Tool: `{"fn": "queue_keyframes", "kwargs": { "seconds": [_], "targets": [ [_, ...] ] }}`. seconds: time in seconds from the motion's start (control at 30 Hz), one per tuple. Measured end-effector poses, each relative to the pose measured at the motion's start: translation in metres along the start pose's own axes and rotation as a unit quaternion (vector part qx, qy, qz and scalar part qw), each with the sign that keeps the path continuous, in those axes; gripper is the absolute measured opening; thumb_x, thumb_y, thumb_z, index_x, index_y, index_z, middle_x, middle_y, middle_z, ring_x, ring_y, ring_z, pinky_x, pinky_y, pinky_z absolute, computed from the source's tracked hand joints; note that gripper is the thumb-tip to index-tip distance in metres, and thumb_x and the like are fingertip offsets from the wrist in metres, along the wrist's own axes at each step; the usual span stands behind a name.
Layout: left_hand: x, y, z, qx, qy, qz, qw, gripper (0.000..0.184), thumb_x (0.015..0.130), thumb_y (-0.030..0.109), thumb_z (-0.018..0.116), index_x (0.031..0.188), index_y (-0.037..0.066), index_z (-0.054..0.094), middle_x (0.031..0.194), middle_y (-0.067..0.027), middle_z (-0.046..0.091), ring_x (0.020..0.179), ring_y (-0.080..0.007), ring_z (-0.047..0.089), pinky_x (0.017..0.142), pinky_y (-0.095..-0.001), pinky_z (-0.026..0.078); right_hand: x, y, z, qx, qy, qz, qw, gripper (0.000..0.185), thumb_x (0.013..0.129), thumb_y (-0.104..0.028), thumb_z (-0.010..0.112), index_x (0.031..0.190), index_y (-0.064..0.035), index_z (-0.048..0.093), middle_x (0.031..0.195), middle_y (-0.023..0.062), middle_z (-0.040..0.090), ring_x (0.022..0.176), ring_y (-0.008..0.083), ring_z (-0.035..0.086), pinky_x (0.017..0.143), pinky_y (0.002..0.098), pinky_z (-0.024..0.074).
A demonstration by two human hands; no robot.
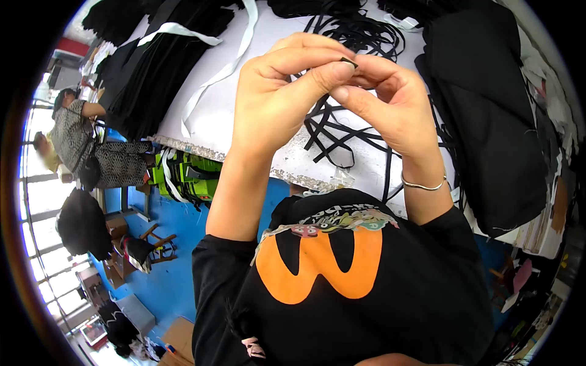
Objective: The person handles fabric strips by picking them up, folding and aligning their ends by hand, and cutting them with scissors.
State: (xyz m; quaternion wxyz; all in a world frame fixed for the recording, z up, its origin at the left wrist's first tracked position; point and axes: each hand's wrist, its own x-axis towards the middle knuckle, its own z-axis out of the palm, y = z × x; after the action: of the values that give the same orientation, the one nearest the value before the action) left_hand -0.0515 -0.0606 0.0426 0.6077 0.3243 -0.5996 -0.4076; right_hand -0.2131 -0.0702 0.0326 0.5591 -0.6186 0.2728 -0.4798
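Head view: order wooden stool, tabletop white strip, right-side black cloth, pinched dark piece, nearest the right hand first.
From the right hand:
1. Dark piece, just left
2. Black cloth, right
3. White strip, left
4. Wooden stool, far left, floor

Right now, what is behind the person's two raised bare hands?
A loose tangle of thin black strips lies on the white tabletop, showing above and below where the left hand and right hand meet. Whatever they cover is hidden.
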Motion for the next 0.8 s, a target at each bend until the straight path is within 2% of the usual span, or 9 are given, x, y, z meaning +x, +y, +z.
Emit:
{"fn": "queue_keyframes", "kwargs": {
  "seconds": [0.1, 0.17, 0.37, 0.43, 0.5, 0.53, 0.6, 0.7, 0.8],
  "targets": [
    [-0.003, 0.0, -0.007, -0.001, 0.003, -0.003, 1.0, 0.011, 0.077, 0.005, 0.073, 0.087, 0.0, 0.073, 0.1, -0.0077, 0.064, 0.086, -0.0127, 0.06, 0.072, -0.023, 0.048, 0.001, -0.001, 0.008, -0.008, 0.004, -0.033, 0.999, 0.02, 0.079, -0.008, 0.071, 0.096, 0.0037, 0.066, 0.083, 0.0066, 0.068, 0.08, 0.0114, 0.063, 0.072, 0.024, 0.0494],
    [-0.005, 0.0, -0.012, 0.028, -0.021, -0.007, 0.999, 0.011, 0.081, 0.004, 0.068, 0.09, -0.002, 0.071, 0.102, -0.0137, 0.062, 0.094, -0.0182, 0.059, 0.08, -0.0282, 0.047, 0.001, -0.003, 0.012, -0.023, 0.011, -0.05, 0.998, 0.019, 0.08, -0.008, 0.071, 0.094, 0.0037, 0.067, 0.081, 0.0059, 0.069, 0.076, 0.0088, 0.062, 0.069, 0.0221, 0.0485],
    [-0.008, 0.003, -0.017, -0.027, -0.027, -0.035, 0.999, 0.014, 0.082, 0.009, 0.07, 0.093, 0.0, 0.072, 0.101, -0.0102, 0.062, 0.095, -0.0165, 0.057, 0.081, -0.0266, 0.045, 0.004, -0.009, 0.017, -0.065, 0.025, -0.004, 0.998, 0.01, 0.083, -0.008, 0.069, 0.083, 0.0021, 0.069, 0.076, 0.0013, 0.067, 0.069, 0.003, 0.055, 0.059, 0.0191, 0.0423],
    [-0.008, 0.002, -0.016, -0.01, -0.024, 0.016, 1.0, 0.022, 0.085, 0.011, 0.068, 0.103, 0.0, 0.068, 0.101, -0.0083, 0.062, 0.095, -0.0147, 0.057, 0.083, -0.0265, 0.046, 0.005, -0.009, 0.017, -0.092, 0.027, -0.035, 0.995, 0.012, 0.08, -0.01, 0.073, 0.081, 0.0013, 0.068, 0.076, 0.0027, 0.063, 0.073, 0.0083, 0.054, 0.066, 0.0215, 0.0417],
    [-0.017, 0.0, -0.009, -0.102, -0.034, -0.031, 0.994, 0.042, 0.09, 0.01, 0.063, 0.126, 0.0, 0.047, 0.101, -0.0065, 0.06, 0.101, -0.0124, 0.055, 0.087, -0.0258, 0.046, 0.009, -0.008, 0.02, -0.106, 0.065, -0.136, 0.983, 0.013, 0.078, -0.01, 0.075, 0.081, 0.0011, 0.068, 0.079, 0.0044, 0.059, 0.076, 0.0118, 0.052, 0.069, 0.0239, 0.041],
    [-0.021, -0.001, -0.005, -0.124, -0.039, -0.041, 0.991, 0.041, 0.09, 0.012, 0.064, 0.124, -0.001, 0.045, 0.101, -0.0085, 0.059, 0.096, -0.0125, 0.058, 0.083, -0.026, 0.048, 0.011, -0.012, 0.016, -0.193, 0.073, -0.16, 0.965, 0.014, 0.077, -0.009, 0.076, 0.08, 0.0005, 0.067, 0.081, 0.0046, 0.057, 0.076, 0.0124, 0.051, 0.069, 0.0251, 0.0408],
    [-0.027, -0.008, -0.002, -0.162, -0.081, -0.092, 0.979, 0.04, 0.09, 0.013, 0.064, 0.119, -0.003, 0.042, 0.096, -0.0112, 0.059, 0.084, -0.0131, 0.061, 0.074, -0.0257, 0.051, 0.015, -0.014, 0.015, -0.195, 0.091, -0.18, 0.96, 0.013, 0.076, -0.006, 0.075, 0.078, 0.0011, 0.065, 0.079, 0.0041, 0.056, 0.075, 0.0125, 0.05, 0.07, 0.025, 0.0406],
    [-0.036, -0.001, -0.005, -0.132, -0.113, -0.158, 0.972, 0.023, 0.096, 0.016, 0.052, 0.113, 0.0, 0.047, 0.068, 0.0018, 0.051, 0.053, -0.0047, 0.048, 0.052, -0.0193, 0.041, 0.022, -0.023, 0.011, -0.197, 0.119, -0.203, 0.952, 0.01, 0.077, -0.002, 0.073, 0.075, 0.0028, 0.064, 0.078, 0.0025, 0.054, 0.072, 0.0084, 0.048, 0.065, 0.021, 0.0382],
    [-0.047, -0.005, -0.016, -0.173, -0.152, -0.213, 0.949, 0.019, 0.098, 0.019, 0.049, 0.104, 0.001, 0.051, 0.059, 0.0074, 0.039, 0.048, -0.0011, 0.035, 0.047, -0.0181, 0.035, 0.031, -0.036, -0.002, -0.123, 0.164, -0.223, 0.953, 0.009, 0.077, 0.002, 0.071, 0.072, 0.0044, 0.064, 0.075, -0.0018, 0.05, 0.07, 0.0051, 0.045, 0.063, 0.0189, 0.0362]
  ]
}}
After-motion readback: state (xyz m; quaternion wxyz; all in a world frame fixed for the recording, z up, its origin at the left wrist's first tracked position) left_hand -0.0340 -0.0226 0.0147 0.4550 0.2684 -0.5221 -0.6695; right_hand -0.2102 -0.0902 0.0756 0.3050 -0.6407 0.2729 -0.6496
